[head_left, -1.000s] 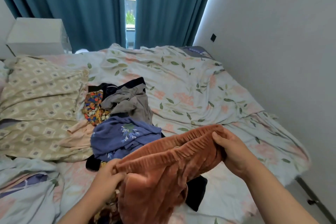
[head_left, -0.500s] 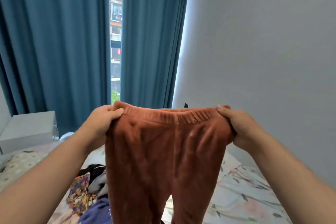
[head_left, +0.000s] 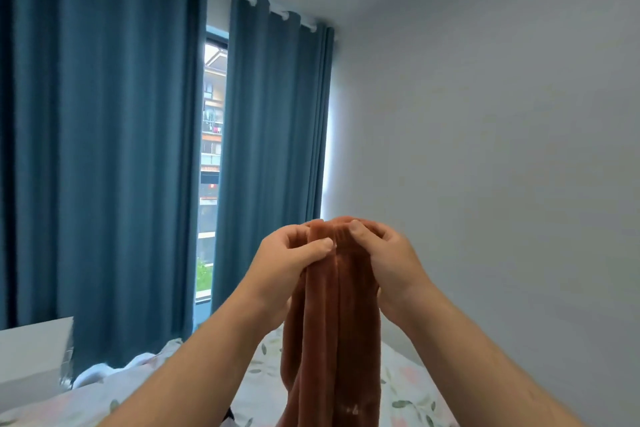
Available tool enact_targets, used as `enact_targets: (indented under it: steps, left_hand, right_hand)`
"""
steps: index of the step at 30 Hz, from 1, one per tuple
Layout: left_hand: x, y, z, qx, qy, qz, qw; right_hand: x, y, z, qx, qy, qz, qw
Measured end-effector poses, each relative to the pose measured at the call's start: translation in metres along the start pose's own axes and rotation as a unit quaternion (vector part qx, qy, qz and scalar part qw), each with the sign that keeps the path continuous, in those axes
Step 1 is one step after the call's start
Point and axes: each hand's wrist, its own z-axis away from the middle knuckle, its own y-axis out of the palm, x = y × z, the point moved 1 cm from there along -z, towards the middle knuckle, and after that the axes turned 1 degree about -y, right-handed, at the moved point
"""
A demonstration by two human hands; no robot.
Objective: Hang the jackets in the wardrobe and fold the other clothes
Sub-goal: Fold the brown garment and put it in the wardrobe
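One pair of rust-brown fleece trousers (head_left: 332, 315) is held up in front of the camera, above the bed, folded lengthwise so that the fabric hangs in soft vertical ridges. Its gathered top edge is pinched between two hands: the left hand (head_left: 287, 262) is closed on it from the left, the right hand (head_left: 384, 260) from the right, thumbs nearly touching. One floral bedsheet (head_left: 408, 388) is seen below. Two teal curtains (head_left: 104, 149) are hung behind, parted at one window (head_left: 211, 163).
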Motion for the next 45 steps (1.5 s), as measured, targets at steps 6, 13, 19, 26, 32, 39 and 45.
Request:
enact_targets:
  steps: [6, 13, 19, 26, 32, 39, 45]
  left_hand:
    - [-0.005, -0.007, 0.002, -0.002, 0.002, -0.038, 0.999]
    - [0.002, -0.014, 0.004, -0.003, 0.028, -0.054, 0.998]
    - [0.033, -0.045, 0.013, -0.159, 0.07, -0.081, 0.981]
    - [0.063, -0.05, 0.016, 0.076, -0.146, 0.078, 0.983]
    - [0.095, -0.025, 0.019, 0.06, -0.145, 0.02, 0.987]
    - [0.138, 0.02, 0.015, 0.06, -0.17, 0.022, 0.983]
    - [0.174, 0.06, 0.004, 0.021, -0.183, 0.113, 0.976]
  right_hand:
    - [-0.004, -0.004, 0.001, 0.088, -0.02, 0.004, 0.996]
    - [-0.015, -0.002, -0.002, 0.071, -0.025, -0.012, 0.997]
    - [-0.015, 0.004, 0.007, 0.138, 0.007, -0.117, 0.983]
    - [-0.034, -0.02, 0.015, 0.116, 0.062, -0.206, 0.97]
    - [-0.054, -0.086, 0.022, 0.101, 0.095, 0.137, 0.981]
    - [-0.072, -0.135, 0.023, 0.084, 0.124, 0.259, 0.954]
    - [-0.13, -0.179, 0.052, -0.05, 0.15, -0.063, 0.985]
